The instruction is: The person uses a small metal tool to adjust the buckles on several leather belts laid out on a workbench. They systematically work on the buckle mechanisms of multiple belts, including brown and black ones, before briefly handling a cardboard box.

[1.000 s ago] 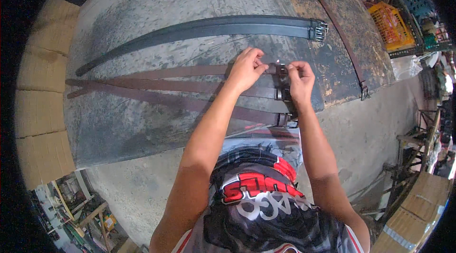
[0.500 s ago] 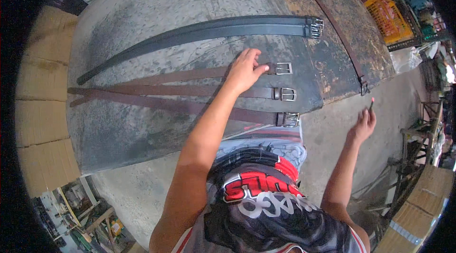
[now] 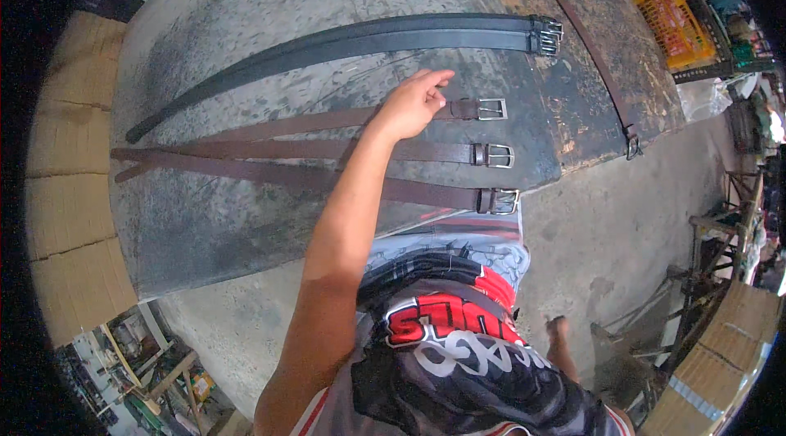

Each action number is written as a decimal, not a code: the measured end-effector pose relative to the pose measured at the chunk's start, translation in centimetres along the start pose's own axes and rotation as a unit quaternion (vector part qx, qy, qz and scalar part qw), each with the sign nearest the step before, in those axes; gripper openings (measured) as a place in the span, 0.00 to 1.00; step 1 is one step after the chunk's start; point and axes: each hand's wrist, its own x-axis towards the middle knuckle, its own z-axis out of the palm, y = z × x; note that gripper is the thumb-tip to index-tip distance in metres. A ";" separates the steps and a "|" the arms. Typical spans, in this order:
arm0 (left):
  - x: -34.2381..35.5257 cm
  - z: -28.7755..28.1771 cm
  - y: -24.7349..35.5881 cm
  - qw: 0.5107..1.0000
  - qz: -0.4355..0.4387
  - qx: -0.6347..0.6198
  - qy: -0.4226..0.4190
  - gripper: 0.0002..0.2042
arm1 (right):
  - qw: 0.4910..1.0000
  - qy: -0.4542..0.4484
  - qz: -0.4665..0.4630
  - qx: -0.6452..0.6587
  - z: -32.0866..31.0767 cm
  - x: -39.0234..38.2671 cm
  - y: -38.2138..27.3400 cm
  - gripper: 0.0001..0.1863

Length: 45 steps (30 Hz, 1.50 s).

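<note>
Brown belt (image 3: 327,120) lies under the open left hand (image 3: 407,104); right hand (image 3: 557,328) hangs empty, state unclear.

Head-worn fisheye view, looking steeply down.
Close above the table (image 3: 246,239), which fills the upper frame; edges bend.

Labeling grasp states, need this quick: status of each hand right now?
Left hand: open, palm down on the top brown belt, holding nothing.
Right hand: not in view.
</note>
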 end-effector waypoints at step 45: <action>0.1 2.0 1.7 0.992 0.051 0.046 0.102 0.22 | 0.634 0.206 -0.376 0.644 -57.4 -4.6 -43.5 0.05</action>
